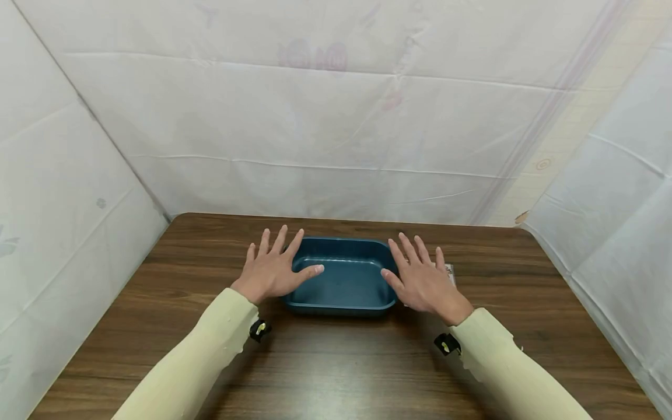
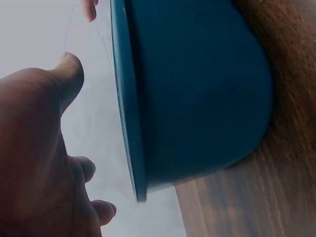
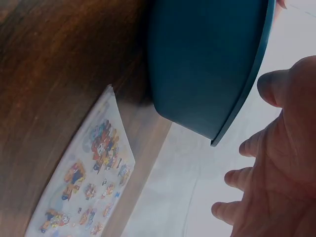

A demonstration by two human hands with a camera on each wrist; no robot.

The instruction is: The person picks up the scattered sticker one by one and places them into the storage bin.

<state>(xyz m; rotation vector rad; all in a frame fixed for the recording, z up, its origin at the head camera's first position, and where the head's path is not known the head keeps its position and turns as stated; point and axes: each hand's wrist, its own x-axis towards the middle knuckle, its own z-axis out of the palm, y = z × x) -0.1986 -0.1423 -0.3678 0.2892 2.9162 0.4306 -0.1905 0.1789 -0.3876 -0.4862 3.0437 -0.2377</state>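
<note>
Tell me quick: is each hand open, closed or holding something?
Left hand: open, holding nothing, near the left end of the blue tray.
Right hand: open, holding nothing, near the tray's right end.

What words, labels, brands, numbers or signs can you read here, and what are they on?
None can be read.
Sheet with cartoon figures: any lettering is too small and blurred.
White wall covering: faint pinkish marks, unreadable.
Blue tray: no lettering visible.
</note>
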